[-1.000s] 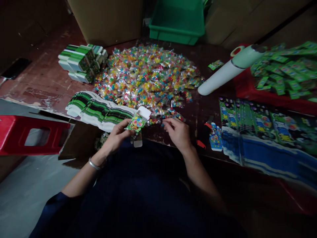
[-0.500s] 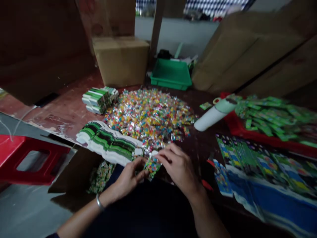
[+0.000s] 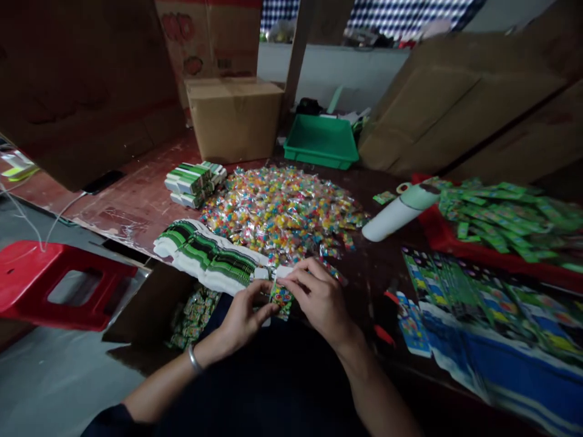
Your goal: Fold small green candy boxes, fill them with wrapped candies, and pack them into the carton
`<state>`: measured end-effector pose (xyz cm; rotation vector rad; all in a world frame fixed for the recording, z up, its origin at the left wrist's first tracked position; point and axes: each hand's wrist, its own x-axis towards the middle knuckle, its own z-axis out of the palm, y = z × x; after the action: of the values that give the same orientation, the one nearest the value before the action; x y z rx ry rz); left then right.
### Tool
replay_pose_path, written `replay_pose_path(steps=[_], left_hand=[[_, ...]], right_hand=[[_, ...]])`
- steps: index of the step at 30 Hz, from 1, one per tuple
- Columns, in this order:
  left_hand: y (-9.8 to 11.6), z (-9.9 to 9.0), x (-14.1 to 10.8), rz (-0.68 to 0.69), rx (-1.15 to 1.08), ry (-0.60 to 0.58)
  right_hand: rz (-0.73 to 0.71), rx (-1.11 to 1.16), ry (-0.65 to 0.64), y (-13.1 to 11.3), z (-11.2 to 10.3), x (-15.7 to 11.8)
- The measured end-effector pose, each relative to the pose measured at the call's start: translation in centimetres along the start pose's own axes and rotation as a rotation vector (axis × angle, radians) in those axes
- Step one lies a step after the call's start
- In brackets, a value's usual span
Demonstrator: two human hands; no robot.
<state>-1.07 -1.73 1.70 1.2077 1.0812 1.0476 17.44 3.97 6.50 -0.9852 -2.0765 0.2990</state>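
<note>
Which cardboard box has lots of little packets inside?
The open cardboard box between the red stool and left hand: small packets show inside; the other cardboard boxes show none.

From the wearer's head, the camera looks forward and down over the near hands (image 3: pixel 321 298) and table (image 3: pixel 130 203).

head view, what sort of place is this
Probably a packing workshop: a heap of small clear bags with colourful pieces, a row of flat green-and-white cartons and a large cardboard box.
</note>
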Motion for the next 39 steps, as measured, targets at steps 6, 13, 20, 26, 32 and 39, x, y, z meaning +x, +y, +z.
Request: replay_pose_path(steps=[6, 13, 20, 26, 32, 39], left_hand=[[0.5, 0.4, 0.1, -0.004, -0.107, 0.037], [1.5, 0.0, 1.0, -0.038, -0.308, 0.006], [1.7, 0.3, 1.1, -0.112, -0.341, -0.053], [1.8, -0.1, 1.4, -0.119, -0.365, 0.011], [1.4, -0.7, 0.9, -0.061, -0.132, 0.038], [1.6, -1.5, 0.5, -0.083, -0.093, -0.098]], right_hand=[[0.068, 0.097, -0.058, 0.6, -0.2, -0.1], [0.362, 0.471, 0.047, 0.4, 1.8, -2.5], [0.363, 0.394, 0.157, 0.4, 3.6, -3.9], [0.464, 0.578, 0.221, 0.0, 3.7, -2.6], [0.602, 0.687, -0.024, 1.0, 2.6, -1.7], [0.671, 0.707, -0.121, 2.4, 2.1, -1.5]])
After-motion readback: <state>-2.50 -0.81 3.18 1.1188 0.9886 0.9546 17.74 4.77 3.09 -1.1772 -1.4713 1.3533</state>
